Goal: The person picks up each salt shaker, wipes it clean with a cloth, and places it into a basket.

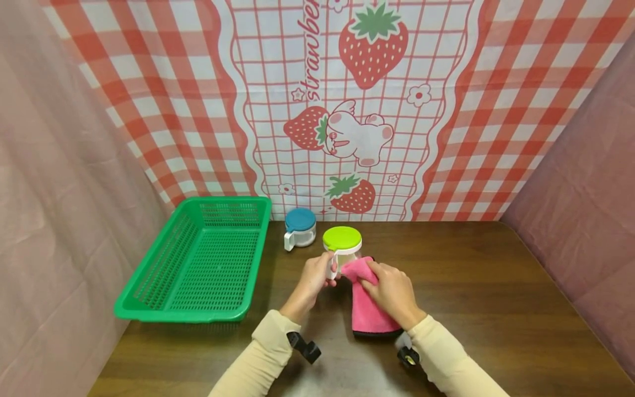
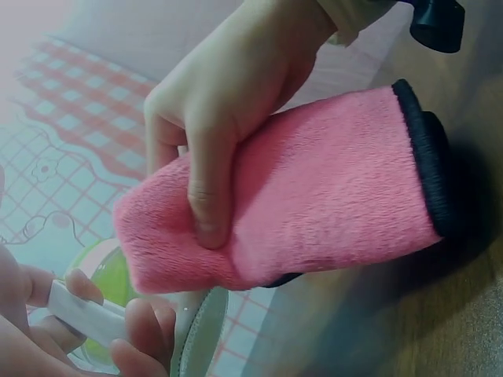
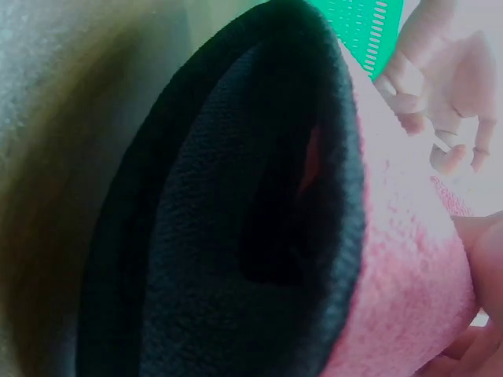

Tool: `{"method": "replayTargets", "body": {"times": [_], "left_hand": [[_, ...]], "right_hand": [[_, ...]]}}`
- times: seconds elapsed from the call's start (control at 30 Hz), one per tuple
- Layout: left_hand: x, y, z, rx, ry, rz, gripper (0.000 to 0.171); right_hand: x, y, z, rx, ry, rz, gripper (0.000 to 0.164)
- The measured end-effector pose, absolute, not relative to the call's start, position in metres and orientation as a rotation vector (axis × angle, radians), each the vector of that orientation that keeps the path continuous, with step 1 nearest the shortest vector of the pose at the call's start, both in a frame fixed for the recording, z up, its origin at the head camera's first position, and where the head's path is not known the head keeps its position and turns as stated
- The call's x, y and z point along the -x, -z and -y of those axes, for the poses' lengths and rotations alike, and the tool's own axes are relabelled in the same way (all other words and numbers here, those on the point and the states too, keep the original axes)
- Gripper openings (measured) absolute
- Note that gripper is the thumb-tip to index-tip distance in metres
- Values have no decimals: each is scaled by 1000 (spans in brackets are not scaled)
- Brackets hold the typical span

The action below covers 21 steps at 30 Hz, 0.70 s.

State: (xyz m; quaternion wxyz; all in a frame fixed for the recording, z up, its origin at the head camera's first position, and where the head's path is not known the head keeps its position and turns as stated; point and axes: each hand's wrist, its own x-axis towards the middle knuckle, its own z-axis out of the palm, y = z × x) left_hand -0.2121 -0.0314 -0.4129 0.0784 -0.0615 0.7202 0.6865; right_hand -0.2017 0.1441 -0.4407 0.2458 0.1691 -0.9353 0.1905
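A clear jar (image 1: 353, 256) with a lime green lid (image 1: 342, 237) and a white handle stands near the middle of the table. My left hand (image 1: 316, 274) grips the white handle (image 2: 86, 312), fingers curled round it. A folded pink cloth (image 1: 369, 309) with black edging hangs from my right hand (image 1: 394, 289), which pinches it between thumb and fingers. The cloth's upper end lies against the jar's right side and hides part of it. In the right wrist view the dark inside fold of the cloth (image 3: 228, 236) fills the middle.
A second clear jar (image 1: 304, 238) with a blue lid and white handle stands behind and left. The green plastic basket (image 1: 255, 264) occupies the table's left side. A checked strawberry curtain (image 1: 198, 110) closes off the back of the brown wooden table (image 1: 471, 286).
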Motion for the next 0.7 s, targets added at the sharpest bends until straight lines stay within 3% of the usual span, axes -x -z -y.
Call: {"method": "replayTargets", "body": {"times": [0.17, 0.7], "left_hand": [[201, 394, 33, 198, -2072, -2134, 34], [204, 401, 36, 208, -2088, -2111, 35]], "right_hand": [[201, 445, -145, -474, -500, 2579, 39], [205, 438, -154, -447, -730, 2579, 42]]}}
